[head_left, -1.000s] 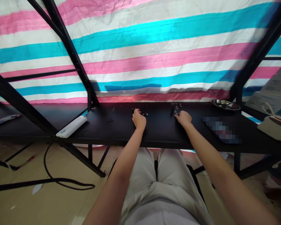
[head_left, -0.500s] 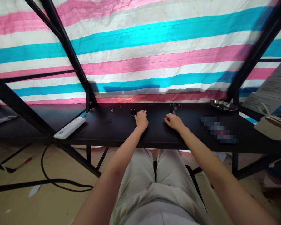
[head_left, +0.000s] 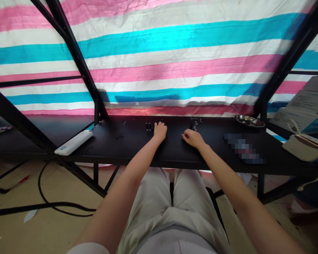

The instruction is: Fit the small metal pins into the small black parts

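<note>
Left hand (head_left: 160, 131) rests palm down on the black table (head_left: 108, 152), fingers loosely together and pointing away from the person, nothing visibly held. Right hand (head_left: 193, 138) lies palm down too, fingers lightly curled and pointing left, with its fingertips on the tabletop; no pinch, and nothing visible in it.

Two small black cylindrical pieces (head_left: 148, 127) stand side by side on the table's far half, just left of the left hand and not touching it. Their long axes look roughly front-to-back, but they are too small to be sure. A cluster of small dark and silvery pieces (head_left: 194, 124) sits near the far edge, just above the right hand's fingers and apart from them; exact shapes are too small to tell. Further right are a shallow steel dish (head_left: 249, 121) and a pixelated flat object (head_left: 243, 148). Left lies a white power bank (head_left: 73, 142).
</note>
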